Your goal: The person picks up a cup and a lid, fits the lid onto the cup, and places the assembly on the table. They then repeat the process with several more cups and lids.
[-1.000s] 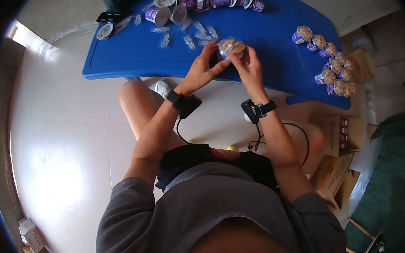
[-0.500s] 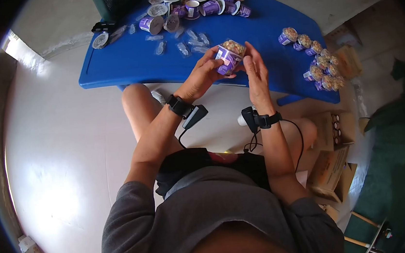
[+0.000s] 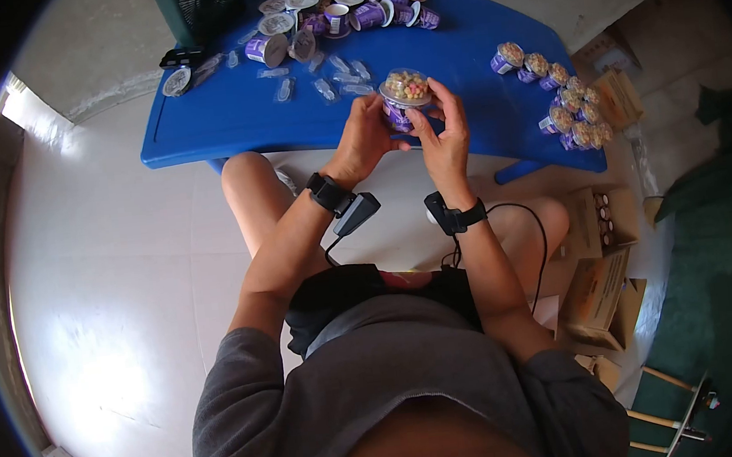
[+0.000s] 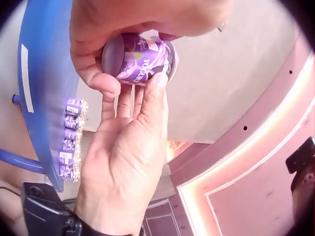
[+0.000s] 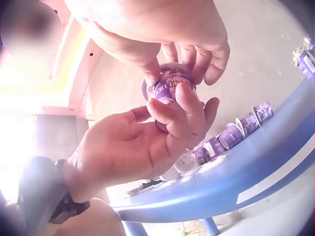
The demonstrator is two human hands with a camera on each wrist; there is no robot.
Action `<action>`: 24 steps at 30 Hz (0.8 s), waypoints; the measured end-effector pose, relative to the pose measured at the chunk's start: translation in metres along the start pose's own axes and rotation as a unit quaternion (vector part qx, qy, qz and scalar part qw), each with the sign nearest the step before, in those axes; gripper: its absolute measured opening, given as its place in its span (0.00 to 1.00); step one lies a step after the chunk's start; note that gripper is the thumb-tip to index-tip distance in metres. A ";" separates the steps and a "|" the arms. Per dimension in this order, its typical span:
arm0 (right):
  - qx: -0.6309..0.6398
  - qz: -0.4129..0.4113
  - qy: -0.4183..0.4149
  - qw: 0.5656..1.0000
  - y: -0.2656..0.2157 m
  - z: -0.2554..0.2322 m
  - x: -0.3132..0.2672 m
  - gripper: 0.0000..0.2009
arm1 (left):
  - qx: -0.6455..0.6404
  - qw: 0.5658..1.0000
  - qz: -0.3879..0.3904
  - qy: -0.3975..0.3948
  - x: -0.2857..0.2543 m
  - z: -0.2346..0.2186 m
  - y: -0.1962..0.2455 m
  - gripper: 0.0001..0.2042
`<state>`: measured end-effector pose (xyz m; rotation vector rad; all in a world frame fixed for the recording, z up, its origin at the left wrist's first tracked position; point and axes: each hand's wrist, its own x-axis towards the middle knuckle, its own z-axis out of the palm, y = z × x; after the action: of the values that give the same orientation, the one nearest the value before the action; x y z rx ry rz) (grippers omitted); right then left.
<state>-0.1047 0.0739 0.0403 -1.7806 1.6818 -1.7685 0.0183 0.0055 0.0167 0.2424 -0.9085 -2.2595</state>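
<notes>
A purple yogurt cup stands nearly upright in both hands, above the near edge of the blue table. On it sits a clear domed lid filled with coloured cereal balls. My left hand curls its fingers round the cup's left side and lower part, as the right wrist view of the cup shows. From the other side my right hand grips it, thumb against the printed wall near the rim and fingers behind. The printing on the cup faces the left wrist view.
Wrapped plastic spoons lie on the blue table. Behind them are piled purple cups and round lids. Several cereal-topped cups stand at the right end. A fan is at the back left, cardboard boxes on the floor.
The right hand, lifted off with fingers spread half a second ago, has closed round the cup. The cup has been turned, and its domed lid now faces up toward the head view.
</notes>
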 end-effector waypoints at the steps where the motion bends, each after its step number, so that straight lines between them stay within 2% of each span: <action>1: -0.012 -0.024 -0.002 1.000 -0.001 0.000 0.000 0.24 | -0.007 1.000 -0.021 0.019 -0.003 0.006 0.007 0.26; 3: 0.015 -0.028 -0.018 0.999 -0.002 0.000 -0.002 0.23 | -0.014 0.998 -0.041 0.037 -0.004 0.008 0.009 0.26; 5: 0.043 -0.033 -0.034 0.998 -0.003 0.001 -0.004 0.22 | 0.045 0.997 -0.001 0.062 0.001 0.003 0.004 0.26; 6: 0.141 0.069 -0.011 0.988 -0.003 0.001 -0.005 0.20 | 0.045 0.997 -0.001 0.062 0.003 0.000 0.002 0.26; 7: 0.236 0.171 0.012 0.956 -0.002 0.002 -0.007 0.21 | 0.079 0.995 0.035 0.047 0.004 -0.003 -0.001 0.27; 8: 0.257 0.258 -0.016 0.931 0.009 0.004 -0.005 0.25 | 0.113 0.990 0.071 0.032 0.004 -0.006 -0.004 0.27; 9: 0.258 0.258 -0.014 0.931 0.010 0.006 -0.006 0.25 | 0.114 0.990 0.071 0.031 0.004 -0.003 -0.005 0.27; 10: 0.351 0.304 -0.022 0.885 0.011 0.009 -0.007 0.25 | 0.262 0.950 0.163 0.048 0.002 0.001 -0.007 0.28; 11: 0.440 0.345 -0.029 0.828 0.013 0.010 -0.008 0.25 | 0.401 0.879 0.251 0.064 0.001 0.005 -0.009 0.28; 12: 0.422 0.312 -0.011 0.851 0.014 0.012 -0.009 0.26 | 0.451 0.852 0.258 0.064 -0.006 0.015 -0.003 0.28; 16: 0.379 0.286 0.014 0.880 0.006 0.003 -0.009 0.25 | 0.473 0.851 0.214 0.079 -0.007 0.013 -0.008 0.28; 18: 0.324 0.242 -0.009 0.915 -0.002 -0.002 -0.007 0.26 | 0.314 0.942 0.105 0.049 -0.007 0.015 -0.009 0.29; 22: 0.266 0.214 -0.035 0.939 0.001 -0.004 -0.010 0.26 | 0.210 0.975 0.066 0.018 -0.002 0.010 -0.014 0.30; 24: 0.276 0.178 -0.018 0.944 0.003 -0.004 -0.009 0.25 | 0.243 0.963 0.113 0.016 0.000 0.008 -0.015 0.28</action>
<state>-0.1068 0.0817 0.0332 -1.1769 1.2189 -1.7853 0.0073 0.0183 0.0126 0.3706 -1.3912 -1.7914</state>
